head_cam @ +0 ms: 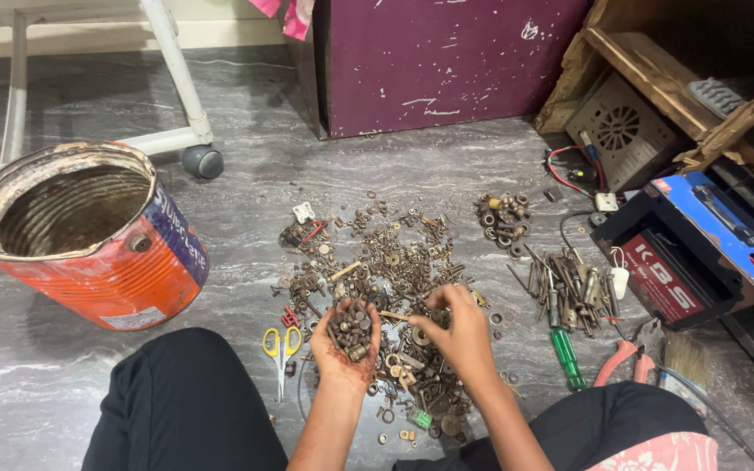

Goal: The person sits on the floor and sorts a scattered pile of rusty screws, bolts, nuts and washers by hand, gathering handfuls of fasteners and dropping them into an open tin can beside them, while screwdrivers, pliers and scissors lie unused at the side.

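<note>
A wide scatter of rusty nuts, bolts and washers (pixel 386 262) lies on the grey floor in front of me. My left hand (pixel 348 342) is cupped palm up and holds a heap of rusty bolts and nuts (pixel 351 327). My right hand (pixel 457 331) reaches down into the scatter just to the right of it, fingertips pinched on a small piece at the pile's near side. My knees in black trousers frame the bottom of the view.
A large rusty orange tin (pixel 89 231) stands open at left. Small separate piles hold washers (pixel 503 222) and long bolts and tools (pixel 569 283). Yellow scissors (pixel 279 344), a green screwdriver (pixel 566 353), pink pliers (pixel 621 358), a brush, a battery box (pixel 700 253) and a purple cabinet (pixel 447 61) surround them.
</note>
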